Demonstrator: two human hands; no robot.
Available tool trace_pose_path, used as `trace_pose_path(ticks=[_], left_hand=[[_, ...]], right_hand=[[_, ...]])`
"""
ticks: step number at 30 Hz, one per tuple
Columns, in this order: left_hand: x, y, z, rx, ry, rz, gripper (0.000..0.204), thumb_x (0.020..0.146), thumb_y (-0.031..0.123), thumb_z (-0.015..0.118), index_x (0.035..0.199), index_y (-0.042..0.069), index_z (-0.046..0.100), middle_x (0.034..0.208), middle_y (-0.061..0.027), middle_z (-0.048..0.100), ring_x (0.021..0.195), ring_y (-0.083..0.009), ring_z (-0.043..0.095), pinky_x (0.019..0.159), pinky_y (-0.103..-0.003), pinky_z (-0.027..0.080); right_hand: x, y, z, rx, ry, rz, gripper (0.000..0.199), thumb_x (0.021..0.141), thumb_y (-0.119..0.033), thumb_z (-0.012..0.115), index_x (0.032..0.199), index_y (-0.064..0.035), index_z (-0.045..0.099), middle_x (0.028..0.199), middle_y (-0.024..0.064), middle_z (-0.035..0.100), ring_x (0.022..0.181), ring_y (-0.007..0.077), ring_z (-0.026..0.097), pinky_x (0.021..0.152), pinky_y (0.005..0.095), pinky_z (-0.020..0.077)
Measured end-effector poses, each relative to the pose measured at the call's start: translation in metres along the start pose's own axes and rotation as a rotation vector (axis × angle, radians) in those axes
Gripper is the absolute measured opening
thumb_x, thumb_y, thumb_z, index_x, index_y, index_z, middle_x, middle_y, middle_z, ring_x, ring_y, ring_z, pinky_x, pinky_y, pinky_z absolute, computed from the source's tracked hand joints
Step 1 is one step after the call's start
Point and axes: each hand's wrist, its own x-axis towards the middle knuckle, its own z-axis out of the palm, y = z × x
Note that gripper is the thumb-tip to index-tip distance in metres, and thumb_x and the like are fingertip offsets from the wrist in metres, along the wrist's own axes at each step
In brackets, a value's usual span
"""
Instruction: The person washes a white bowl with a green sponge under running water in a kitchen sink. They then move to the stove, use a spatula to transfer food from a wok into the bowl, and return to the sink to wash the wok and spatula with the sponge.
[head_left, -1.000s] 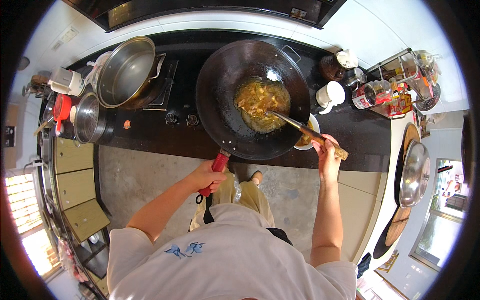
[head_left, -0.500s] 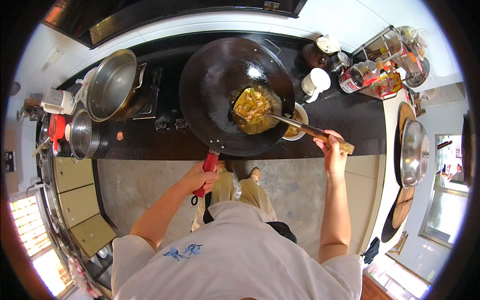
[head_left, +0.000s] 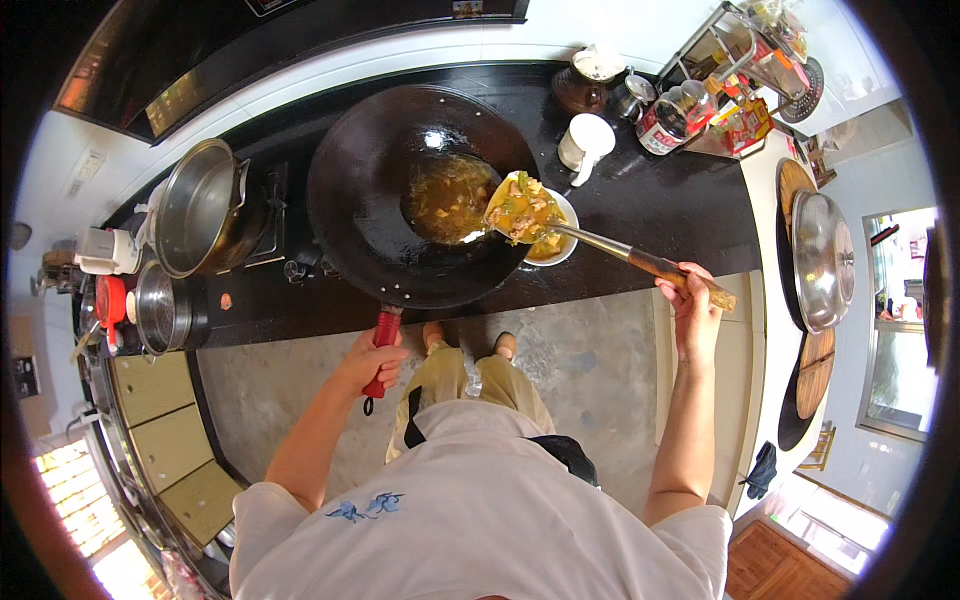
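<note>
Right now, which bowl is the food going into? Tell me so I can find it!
Find the big black wok on the dark counter. Just past its right rim, under the loaded spatula held by the right hand, sits a small white bowl with yellowish food in it. Unlike the steel pots at left, it is white and shallow.

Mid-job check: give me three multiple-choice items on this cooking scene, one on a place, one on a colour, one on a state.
1. Where is the loaded spatula?
A. over the white bowl's rim
B. inside the steel pot
C. on the floor

2. What colour is the wok handle?
A. blue
B. red
C. green

3. What does the left hand do?
A. hangs free
B. rests on the counter
C. grips the wok handle

Answers: 1 A, food sits above the white bowl; 2 B, the grip shows red; 3 C, fingers wrap it.
</note>
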Motion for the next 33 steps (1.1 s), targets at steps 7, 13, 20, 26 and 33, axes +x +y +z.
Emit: trace_pose_path(ticks=[7,13,20,26,33], left_hand=[[0.002,-0.008,0.013,-0.003,0.035,0.025,0.025,0.079,0.002,0.063,0.081,0.014,0.04,0.056,0.0032,0.038,0.04,-0.0078,0.037,0.039,-0.027,0.033],[0.005,-0.016,0.017,-0.019,0.082,0.029,0.024,0.08,0.004,0.062,0.082,0.015,0.041,0.054,0.0045,0.036,0.038,-0.0074,0.036,0.037,-0.027,0.033],[0.007,-0.023,0.023,-0.049,0.067,0.061,0.024,0.08,0.004,0.062,0.083,0.014,0.041,0.055,0.004,0.036,0.039,-0.0076,0.036,0.038,-0.027,0.033],[0.001,-0.017,0.03,-0.062,0.077,0.068,0.023,0.08,0.003,0.061,0.083,0.013,0.04,0.056,0.0029,0.037,0.04,-0.0082,0.037,0.038,-0.027,0.032],[-0.008,-0.014,0.023,-0.043,0.091,0.09,0.024,0.081,0.002,0.061,0.082,0.013,0.039,0.056,0.0025,0.038,0.04,-0.0083,0.037,0.038,-0.027,0.033]], right_hand=[[-0.003,-0.008,-0.044,-0.013,0.051,-0.046,0.023,0.094,-0.015,0.049,0.106,0.0033,0.056,0.104,0.022,0.063,0.083,0.0264,0.067,0.075,0.0313,0.0569],[0.001,-0.004,-0.063,-0.013,0.066,-0.062,0.023,0.094,-0.014,0.049,0.106,0.0038,0.056,0.101,0.0199,0.064,0.083,0.0248,0.067,0.075,0.029,0.057],[0.008,0.006,-0.073,-0.056,0.078,-0.039,0.02,0.094,-0.01,0.048,0.105,0.0054,0.056,0.103,0.0208,0.062,0.083,0.0264,0.066,0.075,0.0311,0.0572],[0.009,0.007,-0.05,-0.177,-0.016,-0.085,0.019,0.093,-0.007,0.049,0.104,0.0055,0.057,0.105,0.0205,0.062,0.082,0.025,0.066,0.076,0.032,0.0569],[0.006,0.002,-0.027,-0.269,-0.145,-0.184,0.015,0.089,0.002,0.054,0.102,0.0047,0.06,0.108,0.0192,0.062,0.086,0.0231,0.065,0.08,0.0325,0.0562]])
